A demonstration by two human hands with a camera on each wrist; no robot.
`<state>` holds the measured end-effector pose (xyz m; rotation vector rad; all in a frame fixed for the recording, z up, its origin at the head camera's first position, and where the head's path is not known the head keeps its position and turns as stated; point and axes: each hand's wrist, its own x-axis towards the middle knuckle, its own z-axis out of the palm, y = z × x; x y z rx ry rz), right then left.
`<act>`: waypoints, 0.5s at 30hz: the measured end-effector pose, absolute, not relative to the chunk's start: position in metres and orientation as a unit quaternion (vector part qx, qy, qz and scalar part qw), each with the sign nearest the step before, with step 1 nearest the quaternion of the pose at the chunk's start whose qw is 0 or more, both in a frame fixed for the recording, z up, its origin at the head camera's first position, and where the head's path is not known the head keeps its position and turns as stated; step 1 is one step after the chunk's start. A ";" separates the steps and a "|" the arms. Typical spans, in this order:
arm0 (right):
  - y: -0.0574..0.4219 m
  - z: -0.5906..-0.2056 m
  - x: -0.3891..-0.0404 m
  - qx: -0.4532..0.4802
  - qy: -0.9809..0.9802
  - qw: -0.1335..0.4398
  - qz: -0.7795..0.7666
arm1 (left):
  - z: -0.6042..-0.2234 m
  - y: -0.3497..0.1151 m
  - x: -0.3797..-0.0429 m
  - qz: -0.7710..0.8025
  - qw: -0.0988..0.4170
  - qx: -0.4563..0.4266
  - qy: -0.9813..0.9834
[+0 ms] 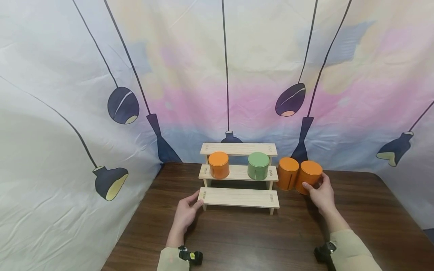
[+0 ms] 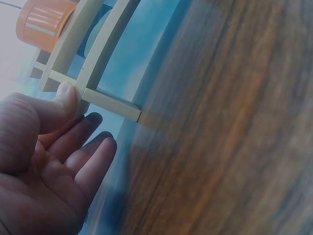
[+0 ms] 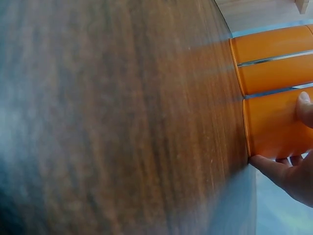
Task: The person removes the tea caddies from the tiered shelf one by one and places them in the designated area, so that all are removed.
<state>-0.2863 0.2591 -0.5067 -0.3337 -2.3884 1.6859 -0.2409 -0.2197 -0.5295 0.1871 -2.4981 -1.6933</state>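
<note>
A three-step wooden display shelf (image 1: 239, 197) stands on the table. My left hand (image 1: 185, 211) pinches the left end of its lowest step between thumb and forefinger; in the left wrist view the other fingers of that hand (image 2: 58, 161) extend below. One orange tin (image 1: 218, 165) and a green tin (image 1: 258, 166) sit on the middle step, left and right. Beside the shelf's right end stand two more orange cylindrical tins. My right hand (image 1: 321, 192) holds the outer orange tin (image 1: 309, 176), thumb on its front. The inner orange tin (image 1: 288, 174), with a dark vertical slot, stands close against it.
The dark wood-grain table (image 1: 244, 241) runs in front of the shelf and off to both sides. Behind it hangs a pastel cloth backdrop (image 1: 190, 94) printed with dark pendant lamps. Its left part (image 1: 51, 188) falls along the table's left edge.
</note>
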 end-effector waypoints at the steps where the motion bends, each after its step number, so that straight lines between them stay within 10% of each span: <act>1: 0.259 -0.507 -0.286 -0.112 -0.808 0.099 0.570 | -0.529 -0.220 -0.241 -0.559 0.059 0.061 -0.825; 15: 0.258 -0.507 -0.284 -0.114 -0.805 0.100 0.573 | -0.530 -0.219 -0.240 -0.560 0.060 0.060 -0.824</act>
